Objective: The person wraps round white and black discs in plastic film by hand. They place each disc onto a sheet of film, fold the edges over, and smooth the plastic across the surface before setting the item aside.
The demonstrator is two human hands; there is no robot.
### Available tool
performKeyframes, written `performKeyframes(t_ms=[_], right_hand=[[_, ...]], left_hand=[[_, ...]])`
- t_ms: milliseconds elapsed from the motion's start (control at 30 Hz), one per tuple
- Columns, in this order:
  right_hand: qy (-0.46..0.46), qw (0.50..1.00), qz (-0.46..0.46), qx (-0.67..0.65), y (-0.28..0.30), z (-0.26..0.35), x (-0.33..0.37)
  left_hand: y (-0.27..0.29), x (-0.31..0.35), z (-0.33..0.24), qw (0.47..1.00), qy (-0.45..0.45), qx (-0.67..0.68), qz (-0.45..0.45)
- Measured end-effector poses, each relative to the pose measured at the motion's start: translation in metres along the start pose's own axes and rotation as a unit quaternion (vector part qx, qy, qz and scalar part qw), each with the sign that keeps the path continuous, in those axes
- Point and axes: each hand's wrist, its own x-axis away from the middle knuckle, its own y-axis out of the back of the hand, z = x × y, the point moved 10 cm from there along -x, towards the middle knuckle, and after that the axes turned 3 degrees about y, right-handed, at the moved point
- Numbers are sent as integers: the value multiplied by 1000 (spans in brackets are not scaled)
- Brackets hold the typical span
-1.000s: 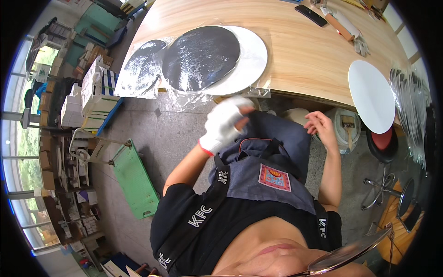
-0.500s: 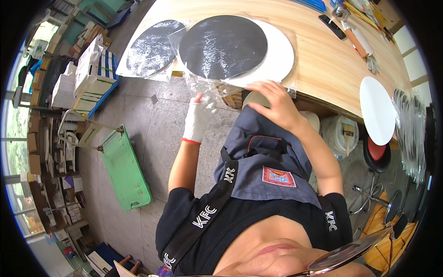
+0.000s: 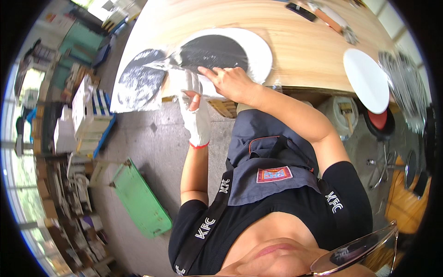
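A black disc (image 3: pixel 216 51) in a clear plastic bag (image 3: pixel 170 61) lies over a white round board (image 3: pixel 260 53) near the table's front edge. Part of the bag is lifted and creased left of the black disc. My left hand (image 3: pixel 190 94), in a white fingertip-less glove with a red cuff, is closed on the bag's near edge, thumb toward me. My bare right hand (image 3: pixel 230 84) rests at the disc's near edge, its index finger stretched left toward my left hand and its other fingers apart. Its thumb is hidden. Another dark disc (image 3: pixel 140 78) in clear plastic lies to the left.
On the wooden table (image 3: pixel 304 55) are a phone (image 3: pixel 301 12) and a roller-like tool (image 3: pixel 327 17). A white oval board (image 3: pixel 366 81) stands at the right, beside hanging grey strips (image 3: pixel 406 92). A bucket with a brush (image 3: pixel 345 111) sits below; a green trolley (image 3: pixel 142 198) is at left.
Both hands have moved in to the black disc's near edge and come close together. The bag's left part has been lifted and creased. My view has shifted, with the table appearing further left.
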Motion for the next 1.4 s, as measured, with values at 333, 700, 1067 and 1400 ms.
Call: performKeyframes(t_ms=[333, 700, 1067, 1400], right_hand=[[-232, 670, -461, -533, 111, -160, 146], [-454, 459, -514, -565, 36, -269, 293], [-617, 506, -246, -551, 26, -265, 503], [-516, 471, -589, -405, 81, -349, 593]], left_hand=[[-271, -40, 31, 934, 107, -36, 339], [-308, 46, 154, 600, -241, -607, 462], [-268, 52, 127, 649, -249, -586, 417], [-266, 49, 103, 629, -267, -628, 373]])
